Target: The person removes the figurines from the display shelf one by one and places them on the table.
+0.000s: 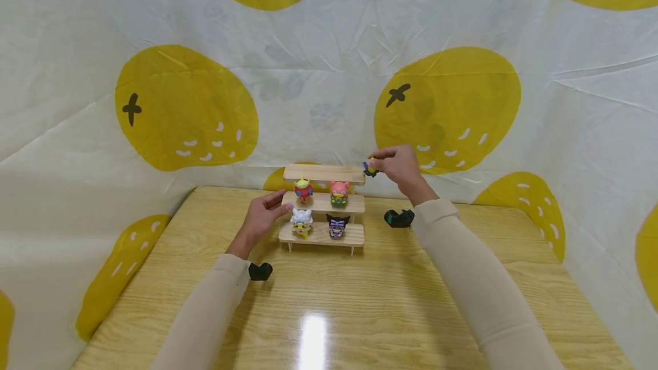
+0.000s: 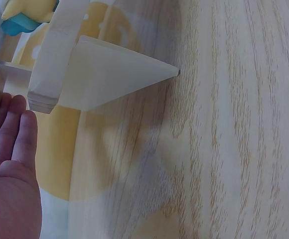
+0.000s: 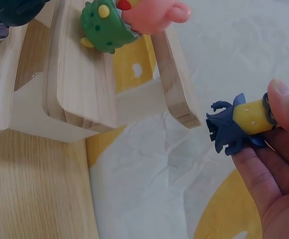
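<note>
A three-tier wooden display stand (image 1: 324, 203) stands on the table. My left hand (image 1: 263, 216) is at its left end, holding the middle board, thumb in front and fingers behind; in the left wrist view the fingertips (image 2: 18, 102) lie right at the board's end. My right hand (image 1: 403, 170) pinches a small yellow-and-dark-blue minion figurine (image 3: 249, 119) between thumb and fingers, just off the right end of the top board (image 1: 324, 172). A red figurine with a yellow top (image 1: 303, 191) and a pink-and-green figurine (image 1: 339, 193) occupy the middle tier.
On the lowest tier sit a white-and-yellow figurine (image 1: 301, 222) and a black-and-purple one (image 1: 337, 226). Black wrist devices (image 1: 399, 218) show beside both forearms. A white cloth (image 1: 329, 119) printed with yellow fruit hangs behind the wooden table (image 1: 360, 301).
</note>
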Demonstrator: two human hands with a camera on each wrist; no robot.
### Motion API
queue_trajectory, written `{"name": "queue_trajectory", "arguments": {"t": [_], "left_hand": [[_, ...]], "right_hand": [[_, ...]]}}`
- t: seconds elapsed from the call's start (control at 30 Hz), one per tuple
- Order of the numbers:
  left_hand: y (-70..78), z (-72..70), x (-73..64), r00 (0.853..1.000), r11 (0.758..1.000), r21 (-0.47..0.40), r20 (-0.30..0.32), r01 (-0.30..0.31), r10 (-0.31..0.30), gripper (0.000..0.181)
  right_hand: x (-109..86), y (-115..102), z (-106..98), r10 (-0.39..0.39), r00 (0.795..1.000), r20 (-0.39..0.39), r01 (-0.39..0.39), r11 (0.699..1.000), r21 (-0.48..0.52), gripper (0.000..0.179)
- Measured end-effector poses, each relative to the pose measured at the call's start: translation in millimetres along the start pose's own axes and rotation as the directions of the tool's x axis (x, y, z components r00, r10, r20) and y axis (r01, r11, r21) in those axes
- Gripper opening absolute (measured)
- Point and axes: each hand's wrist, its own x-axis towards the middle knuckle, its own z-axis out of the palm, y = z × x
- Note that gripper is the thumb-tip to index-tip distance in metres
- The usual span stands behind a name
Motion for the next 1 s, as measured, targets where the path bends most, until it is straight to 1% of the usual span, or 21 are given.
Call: {"name": "queue_trajectory", "arguments": {"t": [0.23,0.53,0.73,1.0], "left_hand": [[-0.3,0.9,-0.4,1.000,1.000,-0.001,-0.003,0.001,-0.001,0.057],[-2.2,-0.5,0.8,1.000,1.000,0.003,-0.011,-0.009,0.009,0.059],[-1.6,-1.5,0.4,1.000,1.000,-0.001,0.004,-0.024,0.024,0.061],[-0.8,-1.0,0.7,1.000,1.000,-0.005,0.008,-0.009,0.009,0.062]], "right_hand": [[0.6,5.2,-4.0,0.008,1.000,-0.006,-0.008,1.000,0.006,0.027],[-1.6,7.6,-12.4,0.032,0.999,0.020,-0.032,0.999,0.007,0.030],[-2.4,10.8,-16.0,0.029,0.999,0.025,-0.028,1.000,-0.014,0.032],[-3.4,16.8,-19.2,0.030,0.999,0.022,-0.029,0.999,-0.032,0.033]]}}
